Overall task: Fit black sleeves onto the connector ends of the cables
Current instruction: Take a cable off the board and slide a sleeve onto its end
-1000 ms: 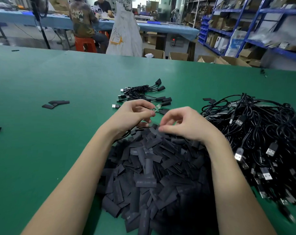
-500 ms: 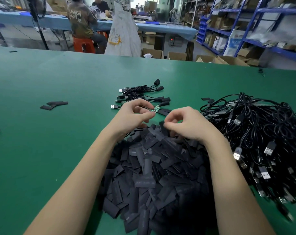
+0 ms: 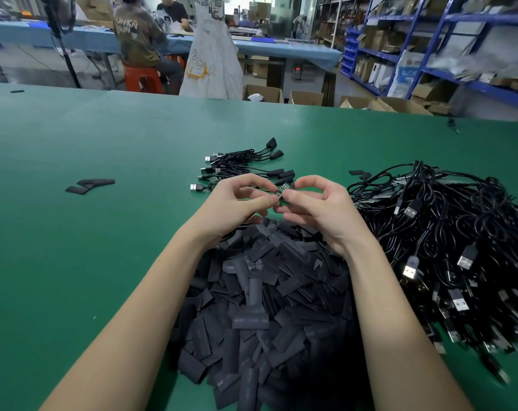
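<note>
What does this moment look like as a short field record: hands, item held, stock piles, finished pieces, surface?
left hand: left hand pinches the small green circuit-board connector end
right hand: right hand pinches the same connector end from the other side
sleeve on held connector: cannot tell
sleeve stock: heap of flat black sleeves below the hands
unfinished stock: tangled pile of black USB cables at right
finished pieces: small bundle of sleeved black cables beyond the hands
surface: green table

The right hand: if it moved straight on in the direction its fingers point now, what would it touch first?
The right hand points leftward at the small connector board it pinches together with the left hand. Going straight on, it would probably meet the left hand's fingertips first; they look almost touching, though depth is unclear.
</note>
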The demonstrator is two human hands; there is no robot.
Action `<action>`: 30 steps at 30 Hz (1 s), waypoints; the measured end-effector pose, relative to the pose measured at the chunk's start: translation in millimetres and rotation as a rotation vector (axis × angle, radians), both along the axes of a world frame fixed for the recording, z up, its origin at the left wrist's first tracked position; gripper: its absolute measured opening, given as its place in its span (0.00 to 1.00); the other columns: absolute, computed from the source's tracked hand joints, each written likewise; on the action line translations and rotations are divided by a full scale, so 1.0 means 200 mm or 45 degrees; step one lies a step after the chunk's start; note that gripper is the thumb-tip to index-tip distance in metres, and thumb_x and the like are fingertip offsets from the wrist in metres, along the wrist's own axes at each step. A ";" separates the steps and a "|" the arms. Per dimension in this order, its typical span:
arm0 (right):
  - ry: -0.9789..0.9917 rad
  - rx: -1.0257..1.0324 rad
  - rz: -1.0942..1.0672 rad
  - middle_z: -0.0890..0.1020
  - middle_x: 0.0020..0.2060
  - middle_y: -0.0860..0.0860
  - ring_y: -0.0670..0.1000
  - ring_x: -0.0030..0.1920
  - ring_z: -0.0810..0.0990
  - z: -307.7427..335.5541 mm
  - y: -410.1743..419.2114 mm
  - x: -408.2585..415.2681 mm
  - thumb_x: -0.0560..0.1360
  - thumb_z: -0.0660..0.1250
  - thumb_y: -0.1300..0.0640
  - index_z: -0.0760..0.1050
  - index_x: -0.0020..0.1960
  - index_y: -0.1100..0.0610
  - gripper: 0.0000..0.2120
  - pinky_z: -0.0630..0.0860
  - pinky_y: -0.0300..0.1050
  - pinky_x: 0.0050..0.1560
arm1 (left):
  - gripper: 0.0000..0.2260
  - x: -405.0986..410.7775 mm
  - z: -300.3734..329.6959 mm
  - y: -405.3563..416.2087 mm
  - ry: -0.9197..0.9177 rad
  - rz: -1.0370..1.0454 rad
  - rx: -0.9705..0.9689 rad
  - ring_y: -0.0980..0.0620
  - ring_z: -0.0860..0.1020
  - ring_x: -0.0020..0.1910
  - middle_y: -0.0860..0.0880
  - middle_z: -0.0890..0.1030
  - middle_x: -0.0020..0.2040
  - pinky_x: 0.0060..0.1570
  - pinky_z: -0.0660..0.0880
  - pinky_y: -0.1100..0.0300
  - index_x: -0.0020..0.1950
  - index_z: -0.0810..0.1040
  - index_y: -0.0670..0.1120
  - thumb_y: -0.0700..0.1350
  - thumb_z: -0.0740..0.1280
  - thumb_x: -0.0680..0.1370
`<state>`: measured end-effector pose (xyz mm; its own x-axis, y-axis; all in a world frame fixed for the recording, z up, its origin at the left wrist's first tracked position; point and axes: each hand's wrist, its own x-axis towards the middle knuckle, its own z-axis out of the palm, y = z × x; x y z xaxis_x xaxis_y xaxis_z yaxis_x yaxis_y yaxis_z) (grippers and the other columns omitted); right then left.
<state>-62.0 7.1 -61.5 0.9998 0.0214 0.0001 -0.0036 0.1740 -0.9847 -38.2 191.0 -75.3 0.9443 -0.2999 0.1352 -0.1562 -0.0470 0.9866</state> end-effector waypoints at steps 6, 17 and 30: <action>-0.052 0.118 -0.048 0.88 0.47 0.56 0.53 0.49 0.87 -0.02 -0.02 0.02 0.75 0.74 0.65 0.82 0.53 0.61 0.08 0.82 0.38 0.44 | 0.04 0.00 0.00 0.00 0.032 -0.015 -0.050 0.55 0.78 0.37 0.50 0.81 0.38 0.42 0.80 0.62 0.49 0.85 0.48 0.41 0.75 0.76; -0.081 0.347 -0.082 0.87 0.47 0.56 0.50 0.50 0.87 -0.04 -0.05 0.03 0.77 0.69 0.67 0.81 0.53 0.63 0.06 0.82 0.38 0.48 | 0.06 0.01 0.00 0.01 0.006 -0.022 -0.060 0.54 0.81 0.42 0.48 0.85 0.41 0.45 0.82 0.60 0.48 0.87 0.48 0.39 0.77 0.74; -0.142 0.392 -0.124 0.87 0.45 0.55 0.49 0.47 0.86 -0.03 -0.02 0.02 0.78 0.68 0.67 0.81 0.51 0.61 0.04 0.82 0.38 0.47 | 0.05 0.00 0.01 0.00 -0.007 -0.007 -0.079 0.57 0.81 0.39 0.52 0.84 0.38 0.42 0.80 0.63 0.49 0.86 0.45 0.38 0.76 0.74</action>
